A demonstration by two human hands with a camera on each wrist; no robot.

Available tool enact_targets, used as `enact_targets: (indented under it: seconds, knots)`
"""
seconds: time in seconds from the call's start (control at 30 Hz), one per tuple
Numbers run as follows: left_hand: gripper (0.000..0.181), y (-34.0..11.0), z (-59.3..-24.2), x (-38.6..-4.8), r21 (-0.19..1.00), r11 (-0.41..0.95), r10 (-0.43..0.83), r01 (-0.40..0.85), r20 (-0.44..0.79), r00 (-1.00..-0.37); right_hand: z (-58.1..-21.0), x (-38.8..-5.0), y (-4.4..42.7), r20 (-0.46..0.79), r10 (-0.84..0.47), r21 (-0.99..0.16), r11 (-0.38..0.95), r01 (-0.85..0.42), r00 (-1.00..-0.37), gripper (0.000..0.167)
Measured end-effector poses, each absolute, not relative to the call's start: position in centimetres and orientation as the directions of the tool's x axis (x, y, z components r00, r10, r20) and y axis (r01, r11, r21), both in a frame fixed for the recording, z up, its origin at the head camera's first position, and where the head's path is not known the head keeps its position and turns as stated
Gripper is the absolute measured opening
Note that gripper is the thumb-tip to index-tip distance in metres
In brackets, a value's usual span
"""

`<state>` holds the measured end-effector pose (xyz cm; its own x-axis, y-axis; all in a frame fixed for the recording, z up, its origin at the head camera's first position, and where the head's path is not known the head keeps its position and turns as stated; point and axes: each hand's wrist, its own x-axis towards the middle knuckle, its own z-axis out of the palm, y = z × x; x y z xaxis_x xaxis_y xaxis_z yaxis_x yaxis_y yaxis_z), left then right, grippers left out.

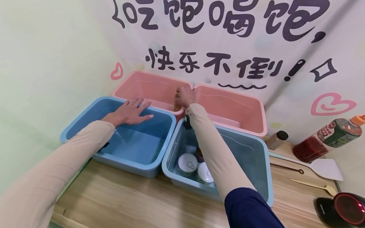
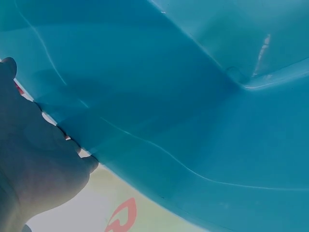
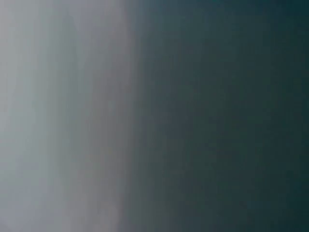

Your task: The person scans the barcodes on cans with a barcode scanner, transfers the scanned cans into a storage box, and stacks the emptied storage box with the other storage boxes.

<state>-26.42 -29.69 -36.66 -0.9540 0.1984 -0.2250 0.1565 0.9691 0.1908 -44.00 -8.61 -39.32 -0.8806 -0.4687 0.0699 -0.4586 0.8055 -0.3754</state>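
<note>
In the head view, my left hand (image 1: 129, 113) lies with spread fingers over the far rim of the left blue bin (image 1: 137, 164). The left wrist view shows that hand (image 2: 41, 154) along the edge of the blue bin (image 2: 145, 106). At the right end of the left pink bin (image 1: 137, 76), my right hand (image 1: 186, 96) has its fingers curled around the top of a brownish item (image 1: 177, 104), mostly hidden by the hand and the bin's rim. The right wrist view is too blurred to tell anything.
The right blue bin (image 1: 269, 177) holds lidded cans (image 1: 187, 162) and a dark item under my right forearm. Behind it stands another pink bin (image 1: 233, 109). Rightward are a small jar (image 1: 276, 141), a sauce bottle (image 1: 319, 142), a white spatula (image 1: 326, 167) and a black-and-red device (image 1: 349, 209).
</note>
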Motion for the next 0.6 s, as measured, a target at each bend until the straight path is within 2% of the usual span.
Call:
enact_targets:
  seconds: [0.2, 0.37, 0.5, 0.6]
  knots:
    - [0.081, -29.5, -36.7, -26.4, 0.193, 0.968, 0.2, 0.158, -0.222, -0.954, -39.1, -44.0, -8.1, 0.048, -0.468, -0.431, 0.787, -0.441, -0.882, 0.024]
    - [0.082, -29.6, -36.8, -26.6, 0.181, 0.971, 0.193, 0.155, -0.22, -0.956, -38.2, -43.9, -7.4, 0.03, -0.475, -0.495, 0.757, -0.426, -0.88, 0.047]
    - [0.083, -29.7, -36.9, -26.6, 0.183, 0.971, 0.194, 0.156, -0.215, -0.957, -37.0, -43.6, -6.7, 0.029, -0.492, -0.494, 0.75, -0.441, -0.87, 0.059]
    - [0.083, -29.7, -36.9, -26.6, 0.186, 0.97, 0.196, 0.157, -0.213, -0.957, -35.9, -43.2, -6.3, 0.054, -0.533, -0.443, 0.745, -0.499, -0.844, 0.06]
